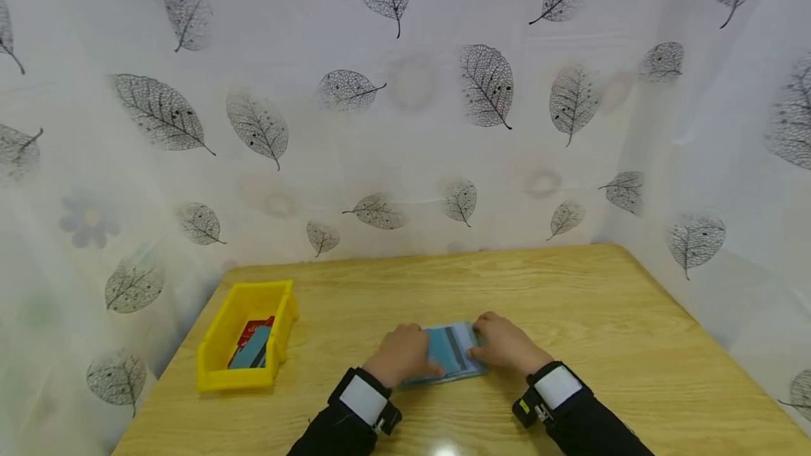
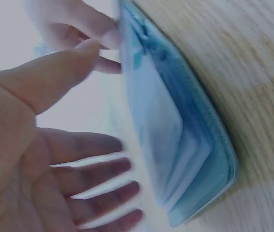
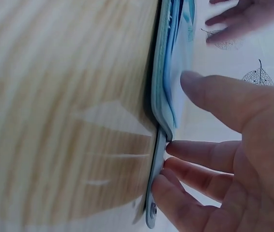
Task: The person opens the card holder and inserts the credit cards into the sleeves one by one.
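Observation:
A light blue card holder (image 1: 459,374) lies on the table with its clear sleeves (image 2: 156,121) fanned upward. A card with a dark stripe (image 1: 455,347) shows on its top side. My left hand (image 1: 404,354) is at the holder's left end, and in the left wrist view its fingers stretch out, with no object between them. At the right end, my right hand (image 1: 507,345) grips the holder's edge. The right wrist view has that thumb (image 3: 209,94) at the sleeves and the fingers bent against the snap strap (image 3: 155,188).
On the left of the wooden table (image 1: 538,280) stands a yellow bin (image 1: 237,381) holding a red card (image 1: 258,324) and a blue striped card (image 1: 250,352). A white curtain (image 1: 418,146) printed with dark leaves hangs behind the table and along its sides.

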Demonstrator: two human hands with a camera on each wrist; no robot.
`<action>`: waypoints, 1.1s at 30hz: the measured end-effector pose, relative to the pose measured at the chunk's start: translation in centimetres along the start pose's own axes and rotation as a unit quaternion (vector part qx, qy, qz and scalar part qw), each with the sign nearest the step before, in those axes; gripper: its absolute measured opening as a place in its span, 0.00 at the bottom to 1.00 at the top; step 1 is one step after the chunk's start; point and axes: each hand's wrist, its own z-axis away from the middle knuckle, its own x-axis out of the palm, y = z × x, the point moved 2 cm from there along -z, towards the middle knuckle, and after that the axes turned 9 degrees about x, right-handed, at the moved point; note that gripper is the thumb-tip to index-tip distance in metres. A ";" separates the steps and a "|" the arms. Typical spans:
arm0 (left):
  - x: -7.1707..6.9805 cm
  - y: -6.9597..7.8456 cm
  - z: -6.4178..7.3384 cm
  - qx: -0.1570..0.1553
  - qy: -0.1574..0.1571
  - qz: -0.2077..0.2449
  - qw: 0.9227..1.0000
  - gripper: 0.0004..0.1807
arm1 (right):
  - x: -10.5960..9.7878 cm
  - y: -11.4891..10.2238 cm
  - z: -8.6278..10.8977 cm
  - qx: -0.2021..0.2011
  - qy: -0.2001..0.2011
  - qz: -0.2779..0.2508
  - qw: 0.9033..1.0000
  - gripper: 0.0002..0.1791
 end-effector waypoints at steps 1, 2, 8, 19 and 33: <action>0.0 0.2 0.2 0.000 -0.010 -0.008 1.000 0.25 | -0.1 0.1 0.0 0.001 -0.003 -0.002 1.000 0.28; 0.1 0.3 0.3 0.001 -0.020 -0.016 1.000 0.25 | -0.1 0.2 0.0 0.001 -0.006 -0.004 1.000 0.29; 1.2 1.7 -0.1 -0.005 -0.021 -0.068 0.997 0.27 | -0.4 0.2 -0.1 0.010 -0.019 -0.024 0.999 0.32; 1.9 3.8 -0.6 -0.024 0.013 -0.086 0.996 0.36 | -0.7 -1.0 -0.5 0.005 -0.044 0.000 0.999 0.41; -0.3 -0.6 1.0 -0.001 0.032 0.069 0.997 0.32 | -0.7 -1.9 -1.6 0.014 -0.094 0.039 0.995 0.49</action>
